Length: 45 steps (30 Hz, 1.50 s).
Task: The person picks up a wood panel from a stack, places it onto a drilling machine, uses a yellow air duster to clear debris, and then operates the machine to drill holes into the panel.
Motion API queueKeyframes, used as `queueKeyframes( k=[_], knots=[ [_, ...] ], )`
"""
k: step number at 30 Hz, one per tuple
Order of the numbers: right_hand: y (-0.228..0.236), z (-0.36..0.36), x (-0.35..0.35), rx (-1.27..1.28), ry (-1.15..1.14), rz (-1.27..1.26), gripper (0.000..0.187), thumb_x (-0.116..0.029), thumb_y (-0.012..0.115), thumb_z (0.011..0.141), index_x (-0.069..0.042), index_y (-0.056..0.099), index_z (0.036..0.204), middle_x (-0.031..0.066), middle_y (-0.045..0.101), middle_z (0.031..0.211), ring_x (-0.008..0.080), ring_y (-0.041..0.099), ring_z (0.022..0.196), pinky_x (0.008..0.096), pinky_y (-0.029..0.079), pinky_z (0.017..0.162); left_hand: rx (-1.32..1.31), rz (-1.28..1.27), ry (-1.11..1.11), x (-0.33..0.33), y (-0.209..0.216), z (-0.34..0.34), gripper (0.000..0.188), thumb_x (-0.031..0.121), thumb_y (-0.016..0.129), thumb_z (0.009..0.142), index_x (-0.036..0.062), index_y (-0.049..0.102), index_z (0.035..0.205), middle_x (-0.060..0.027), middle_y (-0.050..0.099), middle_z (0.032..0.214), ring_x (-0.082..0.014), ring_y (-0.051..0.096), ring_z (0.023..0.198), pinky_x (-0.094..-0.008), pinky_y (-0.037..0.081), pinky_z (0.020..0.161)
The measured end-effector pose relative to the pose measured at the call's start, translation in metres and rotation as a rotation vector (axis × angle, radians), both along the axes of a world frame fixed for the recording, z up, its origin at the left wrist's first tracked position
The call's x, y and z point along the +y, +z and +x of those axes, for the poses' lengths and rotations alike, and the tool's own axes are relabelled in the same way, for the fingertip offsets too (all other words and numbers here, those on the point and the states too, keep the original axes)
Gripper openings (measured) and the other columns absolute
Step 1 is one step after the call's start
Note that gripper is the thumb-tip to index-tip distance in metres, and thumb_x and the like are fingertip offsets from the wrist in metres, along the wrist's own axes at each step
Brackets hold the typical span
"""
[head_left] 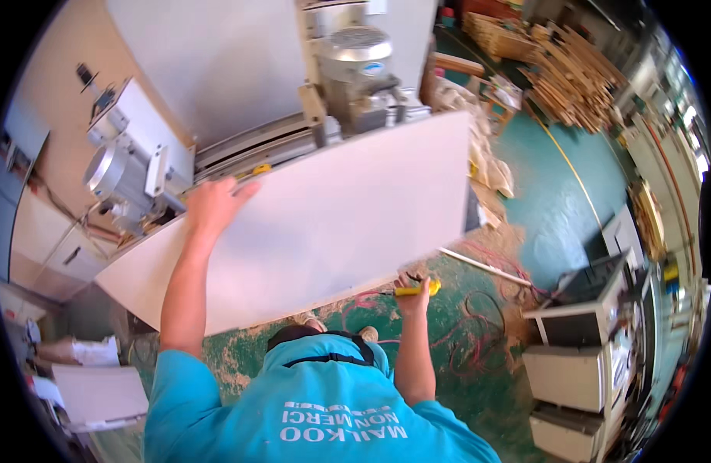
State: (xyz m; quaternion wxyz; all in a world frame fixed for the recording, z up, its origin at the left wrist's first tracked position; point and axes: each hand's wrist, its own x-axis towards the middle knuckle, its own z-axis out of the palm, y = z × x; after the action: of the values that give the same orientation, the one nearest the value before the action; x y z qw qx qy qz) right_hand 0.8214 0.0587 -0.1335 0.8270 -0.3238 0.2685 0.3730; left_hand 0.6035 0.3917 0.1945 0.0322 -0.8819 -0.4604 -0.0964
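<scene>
A large white panel (347,208) spans the middle of the view, tilted, with its right end higher than its left. My left hand (216,207) grips the panel's far upper edge, with the thumb held out to the side. Below the panel's near edge, my right hand (411,299) is closed around a small yellow tool (418,288). The tool's exact kind is too small to make out. A thin red hose (355,302) lies close by it. Beyond the panel stands a machine with a silver motor (357,58), and a second silver motor (107,171) sits at the left.
Red and dark hoses (479,328) and sawdust litter the green floor (556,208). Drawer-like white boxes (564,378) stand at the right. Stacked wood (575,81) lies at the far right. White boards (101,393) are at the lower left.
</scene>
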Motion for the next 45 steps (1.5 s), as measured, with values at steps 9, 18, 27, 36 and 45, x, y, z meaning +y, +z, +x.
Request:
queueKeyframes(
  k=[9,18,27,36,45],
  knots=[
    [-0.028,-0.054,-0.017,-0.160,-0.137,-0.279,0.046,-0.046,0.049,0.098,-0.013,0.051,0.130,0.0058,0.057,0.125,0.0267,0.056,0.112,0.0453,0.048,0.093,0.130,-0.606,0.069,0.089,-0.187,0.000,0.076,0.080,0.044,0.081,0.0150,0.076,0.101,-0.0111,0.073,0.094,-0.0301,0.068,0.097,-0.0418,0.052,0.084],
    [-0.042,-0.052,0.004,-0.110,0.049,-0.469,0.045,-0.042,0.053,0.099,-0.013,0.047,0.132,0.0058,0.057,0.120,0.0260,0.056,0.106,0.0456,0.048,0.089,0.136,-0.627,-0.002,0.138,-0.268,0.015,0.060,0.063,0.051,0.087,0.0109,0.070,0.109,-0.0127,0.064,0.119,-0.0302,0.057,0.116,-0.0457,0.045,0.095],
    [0.050,0.008,-0.096,-0.359,0.788,-0.739,0.022,-0.024,0.062,0.092,-0.004,0.060,0.084,0.0105,0.063,0.071,0.0188,0.055,0.051,0.0313,0.048,0.046,-0.178,-0.221,-0.004,0.048,-0.344,-0.073,0.057,0.037,0.060,0.088,0.0103,0.048,0.137,-0.0138,0.033,0.152,-0.0335,0.024,0.144,-0.0507,0.020,0.117],
    [0.127,0.045,-0.044,-0.565,1.601,-0.612,0.018,-0.021,0.069,0.084,-0.004,0.063,0.088,0.0069,0.063,0.069,0.0194,0.058,0.047,0.0297,0.045,0.045,-0.248,-0.090,0.056,0.033,-0.357,-0.087,0.050,0.029,0.061,0.088,0.0087,0.052,0.133,-0.0144,0.038,0.148,-0.0335,0.033,0.139,-0.0494,0.026,0.114],
    [0.044,-0.055,0.030,-0.822,2.025,-0.348,0.024,-0.027,0.071,0.084,-0.003,0.064,0.086,0.0047,0.064,0.073,0.0156,0.061,0.059,0.0308,0.047,0.051,-0.261,-0.030,0.597,-0.135,-0.350,-0.218,0.046,0.024,0.059,0.086,0.0100,0.054,0.130,-0.0144,0.044,0.143,-0.0325,0.039,0.135,-0.0515,0.032,0.110]
  ],
)
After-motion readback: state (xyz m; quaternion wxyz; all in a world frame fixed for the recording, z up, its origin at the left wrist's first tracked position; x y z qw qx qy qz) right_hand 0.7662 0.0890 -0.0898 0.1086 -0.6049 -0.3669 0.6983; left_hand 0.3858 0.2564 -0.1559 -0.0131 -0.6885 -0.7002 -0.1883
